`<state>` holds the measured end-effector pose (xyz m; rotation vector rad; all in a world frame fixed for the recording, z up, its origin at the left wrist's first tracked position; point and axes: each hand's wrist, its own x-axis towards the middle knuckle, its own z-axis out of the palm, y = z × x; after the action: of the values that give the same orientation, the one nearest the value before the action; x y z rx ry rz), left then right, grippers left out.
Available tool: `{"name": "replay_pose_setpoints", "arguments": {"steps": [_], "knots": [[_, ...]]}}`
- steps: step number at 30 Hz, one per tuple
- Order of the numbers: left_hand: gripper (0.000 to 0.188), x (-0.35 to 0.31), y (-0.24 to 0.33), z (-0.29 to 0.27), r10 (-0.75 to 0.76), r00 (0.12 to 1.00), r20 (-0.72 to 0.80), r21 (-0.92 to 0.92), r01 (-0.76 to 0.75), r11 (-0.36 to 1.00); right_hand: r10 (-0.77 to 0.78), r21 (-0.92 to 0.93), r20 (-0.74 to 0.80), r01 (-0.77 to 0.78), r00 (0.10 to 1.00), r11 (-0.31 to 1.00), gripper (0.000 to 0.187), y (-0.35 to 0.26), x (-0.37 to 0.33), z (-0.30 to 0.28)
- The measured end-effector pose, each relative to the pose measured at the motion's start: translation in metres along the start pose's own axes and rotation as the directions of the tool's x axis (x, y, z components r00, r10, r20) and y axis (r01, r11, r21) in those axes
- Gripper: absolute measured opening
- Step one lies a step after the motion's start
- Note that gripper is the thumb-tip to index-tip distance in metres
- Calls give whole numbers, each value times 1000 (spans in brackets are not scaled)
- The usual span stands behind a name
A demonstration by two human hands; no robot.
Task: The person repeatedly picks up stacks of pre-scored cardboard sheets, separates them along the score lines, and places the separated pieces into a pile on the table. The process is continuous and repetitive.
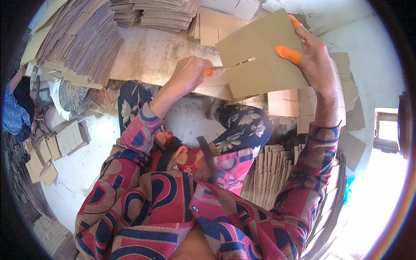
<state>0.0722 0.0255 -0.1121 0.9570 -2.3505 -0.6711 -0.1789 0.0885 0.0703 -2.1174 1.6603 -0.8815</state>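
My right hand [318, 65] holds up a brown cardboard sheet [260, 52] by its right edge. An orange finger cover on the thumb lies across the face, and another orange-covered fingertip is at the top corner. A narrow slot runs into the sheet from its left edge. Beside that edge my left hand [190, 74] is closed in a pinch, also with an orange finger cover. A thin pale sliver [219, 69] stretches from its fingertips to the mouth of the slot; whether it is cardboard or a tool is hard to make out.
A wooden board [143, 58] lies ahead of my knees. Tall cardboard stacks [80, 41] stand at the far left, with more at the back [167, 15]. Slotted sheets [284, 103] lie right of my knee, and upright cardboard pieces [271, 169] stand near my right arm. Another person's sleeve [16, 108] shows at far left.
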Motion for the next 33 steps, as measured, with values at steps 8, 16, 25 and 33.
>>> {"name": "replay_pose_setpoints", "arguments": {"steps": [8, 16, 25, 33], "knots": [[8, 2, -1, 5, -2, 1000, 6, 6, 2, 1000, -34, -151, 79, 45, 996, 987, 63, 17, 8, 40], [9, 3, 4, 10, -28, 1000, 3, 27, 28, 999, 206, -215, 224, -157, 953, 964, 77, 26, -1, 109], [12, 4, 4, 14, -23, 999, -26, 22, 24, 999, 110, -355, 243, -17, 964, 935, 89, 24, -51, 116], [27, -4, 10, 0, -67, 998, -9, -46, 67, 997, 252, -475, 225, -120, 941, 872, 87, 16, -55, 139]]}}
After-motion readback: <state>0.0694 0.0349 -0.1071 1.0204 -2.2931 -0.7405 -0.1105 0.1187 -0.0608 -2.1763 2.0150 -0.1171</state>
